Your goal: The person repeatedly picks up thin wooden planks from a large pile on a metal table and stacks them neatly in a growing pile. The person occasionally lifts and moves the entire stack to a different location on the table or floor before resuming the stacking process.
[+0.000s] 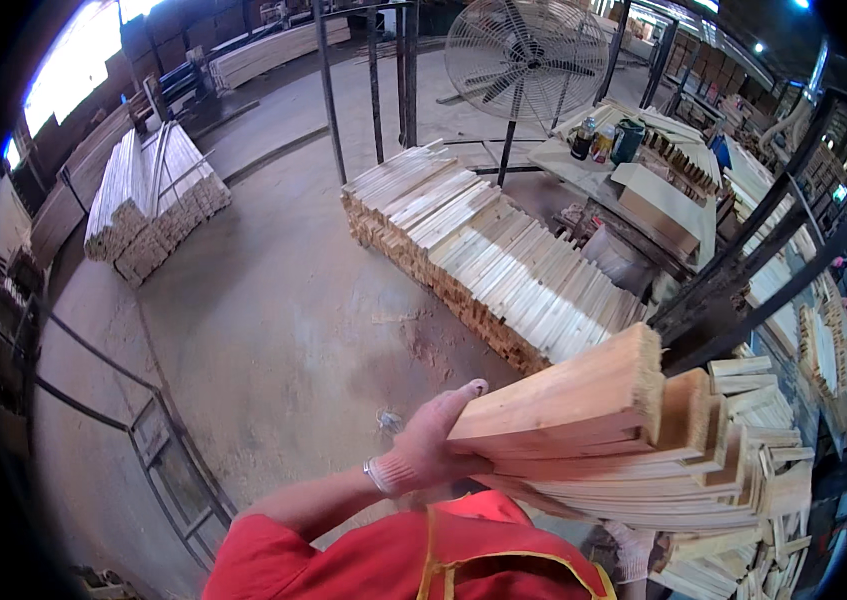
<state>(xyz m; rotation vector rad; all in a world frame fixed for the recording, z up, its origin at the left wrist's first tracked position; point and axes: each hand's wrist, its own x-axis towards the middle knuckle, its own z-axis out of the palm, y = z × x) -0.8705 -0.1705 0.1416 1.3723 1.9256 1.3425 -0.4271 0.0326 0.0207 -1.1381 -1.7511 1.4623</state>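
A thick bundle of pale wooden boards (563, 400) is held in front of my body, its uneven ends fanned toward the right. My left hand (435, 440), in a thin pinkish work glove, grips the bundle's left end with the thumb over the top board. Underneath the bundle, lower right, is my gloved right hand (631, 550); it bears the boards from below, and its fingers are mostly hidden by them. Beside and below the held boards lies a loose heap of short wooden pieces (783, 490).
Ahead stands a long stack of wooden strips (503, 250). Bundled strips (153, 205) sit on the floor at far left. A large caged fan (526, 55) stands behind the stack. Dark metal posts (743, 260) rise at right, near a worktable (583, 170). A metal frame (168, 460) is at left.
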